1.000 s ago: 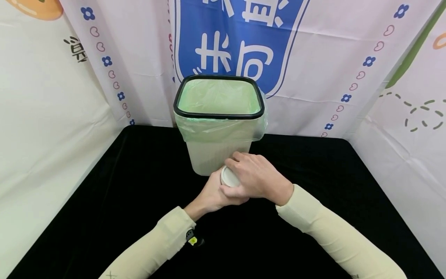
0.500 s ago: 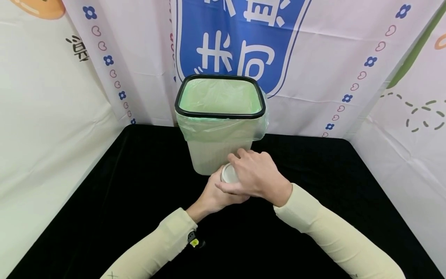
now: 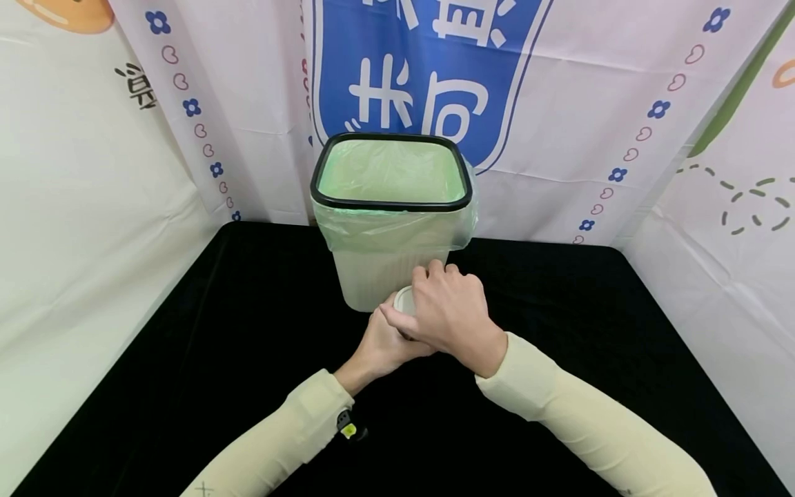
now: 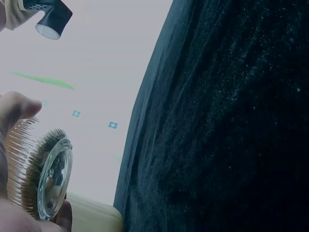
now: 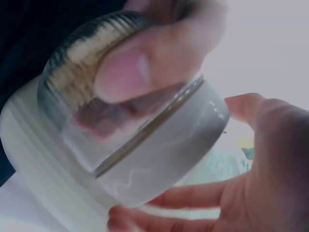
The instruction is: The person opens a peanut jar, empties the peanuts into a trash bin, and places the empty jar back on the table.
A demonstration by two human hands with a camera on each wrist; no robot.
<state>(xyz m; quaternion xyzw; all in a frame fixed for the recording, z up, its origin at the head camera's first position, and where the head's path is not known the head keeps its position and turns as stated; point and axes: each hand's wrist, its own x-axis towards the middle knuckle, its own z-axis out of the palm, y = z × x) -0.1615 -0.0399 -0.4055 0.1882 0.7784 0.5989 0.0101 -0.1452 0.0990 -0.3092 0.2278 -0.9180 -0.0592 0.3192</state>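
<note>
A clear ribbed glass jar [image 5: 79, 84] with tan-brown contents lies tilted in my left hand [image 3: 377, 346], whose fingers grip its side. The jar's round glass base [image 4: 55, 179] faces the left wrist camera. On its mouth sits a smooth white lid [image 5: 169, 145]. My right hand [image 3: 452, 309] holds this lid by its edge, thumb on one side and fingers on the other. In the head view that hand covers much of the white lid [image 3: 405, 301], and the glass is mostly hidden.
Behind the hands stands a pale waste bin [image 3: 373, 279] with a black rim and a thin green liner bag folded over it. A black cloth [image 3: 248, 331] covers the table. Printed white curtains [image 3: 559, 124] enclose the back and sides.
My right hand has turned on the lid, its fingers swinging up and its wrist shifting left and nearer, covering more of the white top. The left hand keeps its hold on the jar.
</note>
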